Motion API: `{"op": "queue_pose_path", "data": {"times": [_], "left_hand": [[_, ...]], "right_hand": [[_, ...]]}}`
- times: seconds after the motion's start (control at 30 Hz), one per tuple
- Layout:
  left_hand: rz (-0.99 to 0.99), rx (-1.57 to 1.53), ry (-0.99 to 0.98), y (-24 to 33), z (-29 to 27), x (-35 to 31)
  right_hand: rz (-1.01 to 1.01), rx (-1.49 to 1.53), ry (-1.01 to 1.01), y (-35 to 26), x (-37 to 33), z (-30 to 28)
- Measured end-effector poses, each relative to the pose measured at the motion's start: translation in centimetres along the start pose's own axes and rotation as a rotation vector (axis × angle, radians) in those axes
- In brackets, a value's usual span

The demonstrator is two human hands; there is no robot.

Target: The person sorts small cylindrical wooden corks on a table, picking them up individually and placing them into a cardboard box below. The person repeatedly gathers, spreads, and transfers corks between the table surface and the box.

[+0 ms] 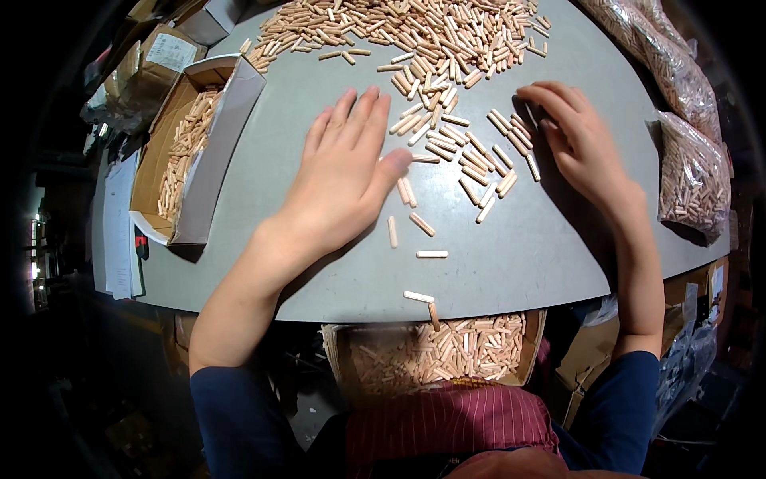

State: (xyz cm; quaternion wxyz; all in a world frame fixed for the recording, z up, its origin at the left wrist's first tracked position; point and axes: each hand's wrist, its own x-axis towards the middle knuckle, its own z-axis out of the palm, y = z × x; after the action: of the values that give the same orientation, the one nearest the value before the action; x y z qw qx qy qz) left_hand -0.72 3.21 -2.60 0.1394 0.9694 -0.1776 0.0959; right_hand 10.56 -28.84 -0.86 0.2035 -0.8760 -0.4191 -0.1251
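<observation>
Many small wooden dowels (435,100) lie scattered over the grey tabletop, thinning out toward me from a large heap (447,32) at the far side. My left hand (343,164) rests palm down left of the scatter, fingers stretched out and the thumb beside a few dowels. On the other side, my right hand (578,144) hovers with fingers bent and apart, nothing visible in it, close to a small group of dowels (515,132). One dowel (434,316) tips over the front edge, above a cardboard box (535,351) filled with dowels.
An open long cardboard box (227,144) holding dowels stands at the left, beside papers (120,227) and a wrapped package (148,72). Clear plastic bags of dowels (694,180) line the right edge. More cardboard (590,351) sits below the table at right.
</observation>
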Motion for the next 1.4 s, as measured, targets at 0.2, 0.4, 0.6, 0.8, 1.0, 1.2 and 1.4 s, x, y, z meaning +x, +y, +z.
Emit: {"op": "queue_pose_path", "data": {"times": [0.2, 0.4, 0.6, 0.8, 1.0, 1.2, 1.4], "left_hand": [[0.013, 0.119, -0.057, 0.8, -0.5, -0.2], [0.100, 0.112, -0.124, 1.9, -1.1, -0.3], [0.296, 0.042, -0.160, 2.5, -1.6, -0.1], [0.078, -0.068, 0.075, 0.4, -0.8, 0.5], [0.003, -0.043, 0.054, -1.0, 0.1, 0.8], [0.112, -0.081, 0.005, -0.3, -0.5, 1.2], [0.136, -0.154, 0.080, -0.4, -0.5, 1.2]], "right_hand": [[-0.085, 0.055, 0.016, -1.3, 0.3, 0.8], [-0.213, 0.069, 0.067, -2.8, 0.5, 1.4], [-0.337, 0.157, 0.047, -3.9, 0.4, 1.2], [-0.107, 0.247, 0.074, -1.8, 0.0, 1.5], [-0.144, 0.230, -0.187, -2.5, 1.2, 2.1], [-0.206, 0.471, -0.171, -3.1, 1.2, 2.2], [-0.360, 0.411, -0.025, -2.8, 1.3, 1.9]]}}
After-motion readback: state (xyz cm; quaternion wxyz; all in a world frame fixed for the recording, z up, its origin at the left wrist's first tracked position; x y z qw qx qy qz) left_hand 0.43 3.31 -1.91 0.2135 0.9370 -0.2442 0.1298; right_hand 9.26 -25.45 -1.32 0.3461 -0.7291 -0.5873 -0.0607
